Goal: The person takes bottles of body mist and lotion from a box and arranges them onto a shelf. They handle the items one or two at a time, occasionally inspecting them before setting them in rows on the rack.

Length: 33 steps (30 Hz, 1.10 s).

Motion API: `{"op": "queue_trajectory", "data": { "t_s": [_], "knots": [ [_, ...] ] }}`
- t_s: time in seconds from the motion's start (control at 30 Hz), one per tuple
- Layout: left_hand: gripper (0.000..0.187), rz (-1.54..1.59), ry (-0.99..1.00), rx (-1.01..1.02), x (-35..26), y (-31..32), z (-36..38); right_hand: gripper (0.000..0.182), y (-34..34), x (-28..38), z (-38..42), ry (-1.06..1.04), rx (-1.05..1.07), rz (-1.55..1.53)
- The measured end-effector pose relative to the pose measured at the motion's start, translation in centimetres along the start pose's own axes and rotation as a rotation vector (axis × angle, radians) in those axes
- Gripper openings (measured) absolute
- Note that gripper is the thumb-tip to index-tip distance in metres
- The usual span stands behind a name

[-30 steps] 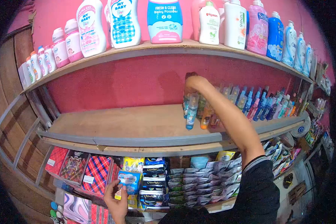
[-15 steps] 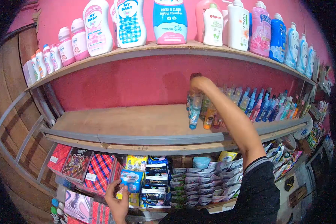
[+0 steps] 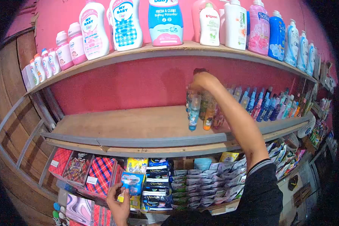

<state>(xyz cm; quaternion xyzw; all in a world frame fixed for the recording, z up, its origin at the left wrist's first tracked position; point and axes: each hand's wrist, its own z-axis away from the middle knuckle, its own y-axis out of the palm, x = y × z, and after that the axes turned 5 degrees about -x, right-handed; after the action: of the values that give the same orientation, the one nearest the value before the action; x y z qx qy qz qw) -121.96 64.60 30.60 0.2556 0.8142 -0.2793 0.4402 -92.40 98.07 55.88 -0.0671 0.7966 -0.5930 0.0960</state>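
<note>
My right hand is stretched over the left end of a row of body spray bottles, fingers curled down round the top of a spray bottle at the back. In front of it stand a light blue spray bottle and an orange one. Low on the left, my left hand has thumb and forefinger apart beside a blue packet; its fingertips overlap the packet's left edge, and nothing shows between them.
The wooden middle shelf has a raised grey front edge. Above, an upper shelf bears powder and lotion bottles. Below are plaid boxes, dark packs and rows of sachets. A grey metal frame stands left.
My right hand has lowered slightly and moved a little right over the bottles. The whole view has shifted slightly. My left hand stays by the blue packet.
</note>
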Motion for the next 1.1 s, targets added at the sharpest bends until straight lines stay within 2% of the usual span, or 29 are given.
{"op": "queue_trajectory", "data": {
  "t_s": [0.2,0.3,0.4,0.43,0.47,0.53,0.57,0.6,0.67,0.7,0.73,0.77,0.8,0.83,0.9,0.93,0.97,1.07,1.1],
  "knots": [
    [0.022,-0.019,-0.044,0.015,0.0,0.3,0.5,0.048,-2.3,0.1,5.9,0.074,-0.21,-0.186],
    [0.023,-0.055,-0.019,0.054,0.5,0.8,0.9,0.045,-2.8,-0.1,8.5,0.018,-0.309,-0.222],
    [0.026,-0.045,-0.018,0.101,0.4,1.9,1.4,0.044,-2.5,-1.1,11.8,-0.063,-0.302,-0.348],
    [0.026,-0.043,-0.014,0.114,0.6,2.3,1.8,0.043,-1.5,-1.6,13.4,-0.225,-0.382,-0.428],
    [0.026,-0.042,-0.011,0.127,0.8,2.9,2.3,0.04,-0.9,-1.5,15.8,-0.293,-0.378,-0.452],
    [0.027,-0.063,-0.033,0.163,1.3,4.0,3.4,0.045,0.1,-0.9,21.0,-0.408,-0.12,-0.615],
    [0.028,-0.073,-0.046,0.181,1.6,4.7,4.1,0.046,3.0,-1.0,22.7,-0.696,-0.095,-0.795],
    [0.029,-0.117,0.014,0.197,1.8,5.3,4.8,0.048,4.2,-0.8,24.8,-0.865,0.006,-0.876],
    [0.03,-0.166,-0.042,0.318,0.0,6.1,6.4,0.05,7.3,-0.4,27.1,-0.912,0.802,-0.988],
    [0.031,-0.192,-0.068,0.375,-0.9,6.7,7.1,0.051,9.7,0.2,28.0,-0.932,0.931,-1.072],
    [0.034,-0.113,-0.187,0.434,-1.0,7.3,8.0,0.052,12.8,1.0,28.7,-0.953,1.061,-1.154],
    [0.038,-0.262,-0.09,0.488,-1.1,7.8,9.0,0.052,16.9,2.1,30.1,-0.896,1.066,-1.178],
    [0.039,-0.241,-0.156,0.53,0.0,8.0,10.2,0.052,21.2,3.1,31.5,-0.84,1.071,-1.202],
    [0.041,-0.218,-0.223,0.571,1.1,8.2,11.5,0.05,24.8,3.5,32.7,-0.882,0.986,-1.216],
    [0.045,-0.436,-0.041,0.649,1.4,8.4,13.6,0.049,32.7,4.0,35.5,-0.972,0.828,-1.149],
    [0.05,-0.314,-0.274,0.713,2.2,8.5,14.9,0.049,36.9,4.3,37.1,-1.017,0.756,-1.068],
    [0.06,-0.484,-0.358,0.776,3.2,8.5,16.3,0.05,39.5,4.1,38.8,-1.058,0.685,-0.987],
    [0.07,-0.678,-0.428,0.866,7.3,8.1,21.6,0.049,41.6,1.8,43.1,-0.827,0.93,-0.86],
    [0.072,-0.727,-0.443,0.906,9.0,7.8,23.4,0.049,42.7,1.2,44.6,-0.806,0.91,-0.81]
  ]
}}
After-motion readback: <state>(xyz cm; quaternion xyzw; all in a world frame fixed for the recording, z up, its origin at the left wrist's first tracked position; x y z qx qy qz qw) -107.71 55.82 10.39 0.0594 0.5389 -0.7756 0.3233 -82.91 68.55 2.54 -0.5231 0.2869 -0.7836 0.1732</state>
